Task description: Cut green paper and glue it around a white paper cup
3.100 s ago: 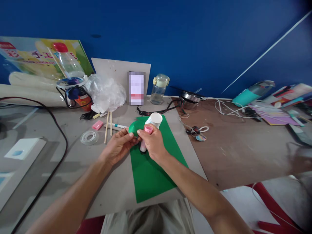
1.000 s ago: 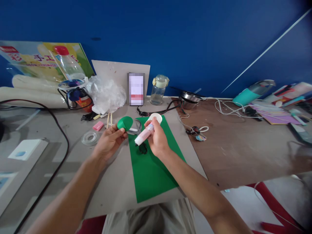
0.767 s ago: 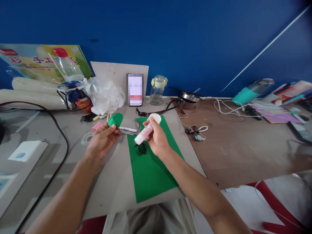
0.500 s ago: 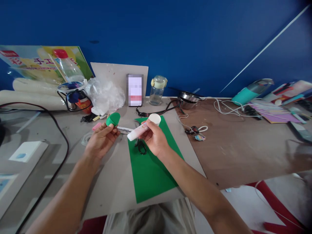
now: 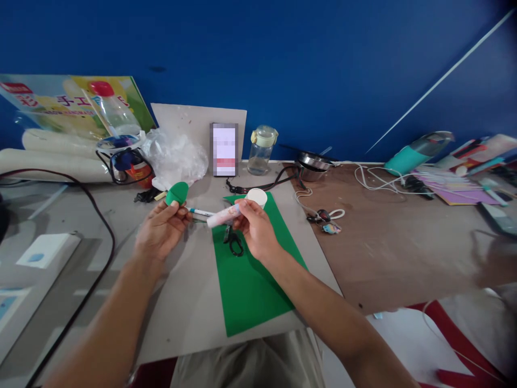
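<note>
Between my left thumb and fingers is a rounded, folded piece of green paper (image 5: 176, 193). My left hand (image 5: 161, 226) is closed on it above the grey part of the desk. Over the top of a green sheet (image 5: 254, 285), my right hand (image 5: 256, 226) grips a pale pink tube that looks like a glue stick (image 5: 222, 215), its white end pointing left. A gap separates the tube from the green paper. A white marker (image 5: 202, 213) with a teal end lies between the hands. Just behind my right fingers stands a white round cup-like thing (image 5: 257, 197), partly covered.
A black cable loop (image 5: 236, 245) lies on the green sheet. Along the back stand a phone (image 5: 224, 150), a glass bottle (image 5: 260, 156) and a crumpled plastic bag (image 5: 177, 156). Keys (image 5: 323, 216) sit to the right. A long black cable (image 5: 109, 231) crosses the left side.
My left hand has shifted left and slightly up with the green paper. In my right hand the tube has risen slightly and lies a bit flatter. More of the marker shows.
</note>
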Tool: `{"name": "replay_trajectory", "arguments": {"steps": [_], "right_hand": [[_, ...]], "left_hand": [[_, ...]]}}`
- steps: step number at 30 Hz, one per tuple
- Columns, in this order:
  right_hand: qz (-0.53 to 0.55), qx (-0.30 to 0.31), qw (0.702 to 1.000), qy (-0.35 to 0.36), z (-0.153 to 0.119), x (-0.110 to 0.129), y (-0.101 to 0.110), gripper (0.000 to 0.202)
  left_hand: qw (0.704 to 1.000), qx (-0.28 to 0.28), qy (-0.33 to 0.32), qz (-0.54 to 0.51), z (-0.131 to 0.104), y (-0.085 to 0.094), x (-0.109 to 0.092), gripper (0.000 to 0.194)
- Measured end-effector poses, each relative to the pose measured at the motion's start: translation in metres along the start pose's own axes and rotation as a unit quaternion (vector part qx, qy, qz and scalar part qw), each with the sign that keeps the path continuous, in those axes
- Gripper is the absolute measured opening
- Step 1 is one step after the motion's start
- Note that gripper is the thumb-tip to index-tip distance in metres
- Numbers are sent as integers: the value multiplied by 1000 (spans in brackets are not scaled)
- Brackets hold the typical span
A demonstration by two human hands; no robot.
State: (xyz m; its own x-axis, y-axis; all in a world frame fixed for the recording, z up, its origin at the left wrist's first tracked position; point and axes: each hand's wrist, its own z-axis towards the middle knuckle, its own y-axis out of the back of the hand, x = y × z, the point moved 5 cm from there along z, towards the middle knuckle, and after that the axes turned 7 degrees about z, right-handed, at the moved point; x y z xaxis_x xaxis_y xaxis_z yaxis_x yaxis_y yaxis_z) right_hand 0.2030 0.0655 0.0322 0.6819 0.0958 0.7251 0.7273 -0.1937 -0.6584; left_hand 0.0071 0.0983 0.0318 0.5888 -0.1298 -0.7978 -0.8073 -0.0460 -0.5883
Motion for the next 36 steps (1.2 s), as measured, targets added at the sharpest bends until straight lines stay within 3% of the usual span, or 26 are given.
{"name": "replay_trajectory", "arguments": {"steps": [8, 15, 20, 28, 31, 36], "right_hand": [[-5, -1, 1000, -7, -3, -3, -1, 23], [53, 65, 991, -103, -8, -14, -10, 21], [62, 149, 967, -198, -18, -33, -21, 25], [47, 160, 952, -256, -23, -40, -22, 22], [60, 160, 937, -305, -24, -43, -21, 25], [102, 185, 884, -417, -32, -50, -23, 51]], "left_hand": [[1000, 8, -8, -2, -2, -5, -3, 14], [993, 63, -76, 70, -20, -31, 0, 21], [981, 148, -6, 129, -35, -44, 15, 21], [982, 138, -3, 130, -39, -47, 13, 23], [982, 134, -15, 133, -38, -45, 13, 24], [984, 125, -38, 122, -35, -41, 9, 24]]}}
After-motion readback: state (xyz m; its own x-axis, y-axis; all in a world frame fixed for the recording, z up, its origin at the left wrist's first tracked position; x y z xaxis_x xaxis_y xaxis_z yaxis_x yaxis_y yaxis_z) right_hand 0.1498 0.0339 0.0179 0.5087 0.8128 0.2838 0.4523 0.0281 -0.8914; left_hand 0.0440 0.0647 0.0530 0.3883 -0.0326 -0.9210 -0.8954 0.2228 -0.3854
